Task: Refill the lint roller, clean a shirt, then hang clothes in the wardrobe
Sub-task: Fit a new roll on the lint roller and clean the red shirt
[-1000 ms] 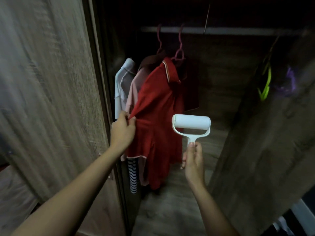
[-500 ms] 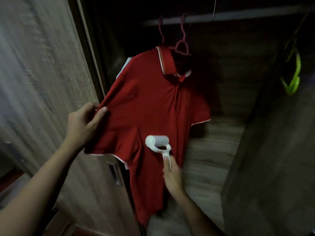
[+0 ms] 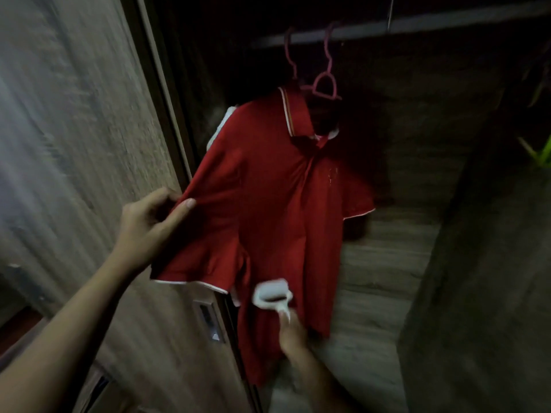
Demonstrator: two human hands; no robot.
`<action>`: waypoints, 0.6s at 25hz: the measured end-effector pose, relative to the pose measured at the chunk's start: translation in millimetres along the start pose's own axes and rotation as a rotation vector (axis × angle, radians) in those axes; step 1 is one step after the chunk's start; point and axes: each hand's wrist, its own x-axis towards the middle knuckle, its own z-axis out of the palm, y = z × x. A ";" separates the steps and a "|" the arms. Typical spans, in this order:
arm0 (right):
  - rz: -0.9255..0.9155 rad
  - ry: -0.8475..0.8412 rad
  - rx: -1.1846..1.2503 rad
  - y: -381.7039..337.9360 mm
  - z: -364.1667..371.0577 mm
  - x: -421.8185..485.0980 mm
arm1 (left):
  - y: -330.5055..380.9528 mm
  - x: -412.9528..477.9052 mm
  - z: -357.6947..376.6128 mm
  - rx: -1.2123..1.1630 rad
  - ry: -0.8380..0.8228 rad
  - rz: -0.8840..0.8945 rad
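- The left hand (image 3: pixel 149 225) has its fingers (image 3: pixel 182 211) pinching the sleeve side of the red polo shirt (image 3: pixel 268 204), thumb on the front of the cloth. The fabric is stretched out toward the wardrobe door (image 3: pixel 74 144).
- The right hand (image 3: pixel 292 332) has its fingers closed round the handle of the white lint roller (image 3: pixel 272 295). Motion blur hides how each finger lies.
- The lint roller's head sits directly above the right fingers, and below and to the right of the left fingers. It appears to lie against the shirt's lower front.
- The shirt hangs from a pink hanger (image 3: pixel 323 84) on the wardrobe rail (image 3: pixel 417 23), above both hands. Its white-edged sleeve hem falls just below the left fingers.
- A white garment (image 3: pixel 222 126) shows partly behind the shirt's shoulder, above the left fingers.
- A green hanger (image 3: pixel 539 156) sits at the far right edge, well apart from the right fingers.
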 end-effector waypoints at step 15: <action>-0.057 -0.055 0.065 33.4 13.5 15.7 | -4.5 0.4 -0.6 -0.090 -0.001 0.036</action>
